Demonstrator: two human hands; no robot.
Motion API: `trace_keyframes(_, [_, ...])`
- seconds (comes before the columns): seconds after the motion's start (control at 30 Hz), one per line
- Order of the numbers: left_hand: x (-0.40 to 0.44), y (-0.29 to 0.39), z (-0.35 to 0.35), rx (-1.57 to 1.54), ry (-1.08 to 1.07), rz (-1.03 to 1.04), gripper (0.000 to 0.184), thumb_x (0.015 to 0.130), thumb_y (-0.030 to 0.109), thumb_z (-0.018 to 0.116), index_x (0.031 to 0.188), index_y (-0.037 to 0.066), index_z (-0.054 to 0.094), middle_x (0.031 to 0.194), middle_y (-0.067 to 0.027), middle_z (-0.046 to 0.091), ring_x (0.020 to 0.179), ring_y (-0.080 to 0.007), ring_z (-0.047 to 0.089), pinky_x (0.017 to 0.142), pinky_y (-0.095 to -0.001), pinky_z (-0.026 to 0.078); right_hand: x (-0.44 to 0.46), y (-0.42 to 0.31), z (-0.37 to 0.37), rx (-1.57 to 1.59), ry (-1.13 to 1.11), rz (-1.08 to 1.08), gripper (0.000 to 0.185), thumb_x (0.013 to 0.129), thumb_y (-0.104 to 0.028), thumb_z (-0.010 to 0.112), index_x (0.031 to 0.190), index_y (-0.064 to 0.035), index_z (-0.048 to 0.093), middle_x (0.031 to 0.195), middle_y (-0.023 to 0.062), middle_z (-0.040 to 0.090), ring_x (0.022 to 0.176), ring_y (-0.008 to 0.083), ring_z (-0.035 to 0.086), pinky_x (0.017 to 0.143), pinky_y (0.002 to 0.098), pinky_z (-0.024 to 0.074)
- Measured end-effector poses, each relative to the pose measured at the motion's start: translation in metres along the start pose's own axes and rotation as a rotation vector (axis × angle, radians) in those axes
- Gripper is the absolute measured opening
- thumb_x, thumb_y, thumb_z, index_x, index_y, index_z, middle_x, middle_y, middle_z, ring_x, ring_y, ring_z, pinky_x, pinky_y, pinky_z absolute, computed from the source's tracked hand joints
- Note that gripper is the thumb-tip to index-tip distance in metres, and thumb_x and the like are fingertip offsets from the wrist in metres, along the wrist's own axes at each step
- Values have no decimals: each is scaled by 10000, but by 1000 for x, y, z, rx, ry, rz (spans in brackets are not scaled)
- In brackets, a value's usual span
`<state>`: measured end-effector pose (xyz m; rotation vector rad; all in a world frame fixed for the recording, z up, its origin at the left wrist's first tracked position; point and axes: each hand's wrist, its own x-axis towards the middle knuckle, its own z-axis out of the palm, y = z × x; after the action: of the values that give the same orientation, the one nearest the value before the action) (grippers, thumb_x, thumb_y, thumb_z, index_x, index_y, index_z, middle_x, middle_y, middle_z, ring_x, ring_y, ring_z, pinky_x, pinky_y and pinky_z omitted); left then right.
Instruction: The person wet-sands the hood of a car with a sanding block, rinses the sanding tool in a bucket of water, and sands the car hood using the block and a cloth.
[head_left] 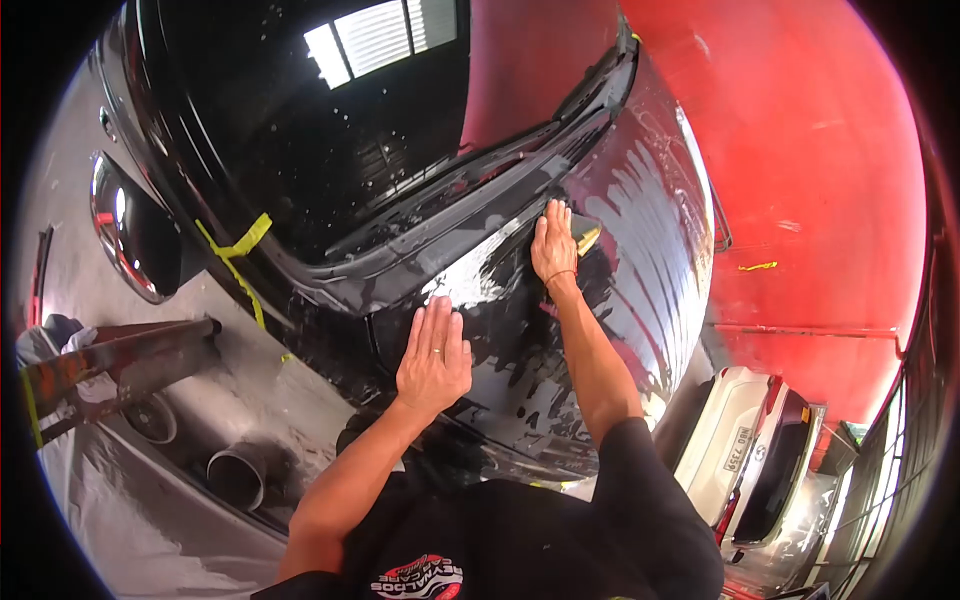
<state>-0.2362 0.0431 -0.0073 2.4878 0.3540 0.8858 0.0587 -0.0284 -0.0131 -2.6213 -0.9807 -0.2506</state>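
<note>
My left hand [437, 355] lies flat with its fingers stretched out on the dark car hood [500, 350]. It holds nothing that I can see. Farther up, close to the windshield base, my right hand [556, 245] rests on the same hood, fingers extended. A small yellowish piece [588, 240] sticks out beside that palm; whether it lies under the hand is hidden. Whitish, wet-looking streaks [640, 230] run over the hood's right part. The black cowl and wiper area [440, 220] borders the hood above both hands.
Yellow tape [240, 240] marks the windshield pillar, near the side mirror [135, 230]. A rusty metal beam [120, 365] and a pipe [238, 476] are at the left. A white car [735, 450] stands at lower right, by a large red surface [800, 180].
</note>
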Motion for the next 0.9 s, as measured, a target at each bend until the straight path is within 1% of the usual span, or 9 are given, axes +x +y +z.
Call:
trace_keyframes(0.2, [3,-5,0,-104,171,56,531,924,53,552,1403,-93,376,1425,-327,459,1306,-483,515,1106,-594,413,-91,-86,-46,187,-297,-362,447,1018,-109,498,1432,59,486,1457,304,488,1423,430,409,1189,449,332])
trace_keyframes(0.33, [-2,-3,-1,-51,197,51,566,899,87,612,1404,-63,405,1410,-284,508,1299,-440,541,1123,-563,406,-34,-61,-28,91,-94,-129,422,1049,-131,438,1424,58,483,1450,296,496,1415,444,402,1185,462,338])
trace_keyframes(0.37, [-3,-4,0,-74,223,29,593,906,110,604,1426,-66,380,1435,-294,472,1325,-463,503,1132,-584,370,-47,-73,-29,161,-115,-55,433,1031,-148,464,1420,38,487,1448,294,493,1388,446,430,1163,459,356])
trace_keyframes(0.53, [-12,-11,5,-174,311,26,750,978,449,489,1496,-63,311,1519,-318,359,1413,-488,376,1197,-598,204,-110,-117,-42,234,-176,-482,447,976,-152,556,1403,-21,535,1396,171,594,1340,348,534,1067,436,473])
trace_keyframes(0.57, [-14,-13,8,-153,307,24,814,991,556,412,1503,-67,298,1522,-323,352,1422,-489,361,1204,-593,183,-95,-102,-38,149,-191,-442,416,979,-123,545,1366,29,545,1369,237,583,1335,418,510,1098,458,435])
trace_keyframes(0.6, [-16,-12,8,-155,302,23,814,991,556,412,1503,-67,298,1522,-323,352,1422,-489,361,1204,-593,183,-72,-102,-48,191,-253,-214,405,969,-118,550,1346,30,552,1368,247,578,1347,417,497,1087,452,444])
trace_keyframes(0.67, [-14,-12,7,-154,334,22,829,995,578,403,1501,-71,303,1525,-323,348,1424,-487,358,1201,-592,190,-78,-106,-28,156,-85,-181,423,961,-126,550,1364,2,552,1384,233,570,1356,411,489,1091,458,440])
trace_keyframes(0.83, [-15,-12,8,-132,319,20,834,998,585,382,1485,-88,321,1514,-336,361,1421,-481,365,1201,-590,190,-119,-131,-40,162,-217,-494,550,913,-139,597,1450,-64,504,1514,154,490,1431,315,437,1154,440,384])
trace_keyframes(0.9, [-14,-11,7,-122,287,24,831,998,581,385,1484,-90,322,1513,-338,363,1422,-485,363,1201,-592,187,-88,-87,-32,104,-198,-352,536,918,-121,561,1443,-42,486,1470,189,515,1395,342,470,1127,438,415])
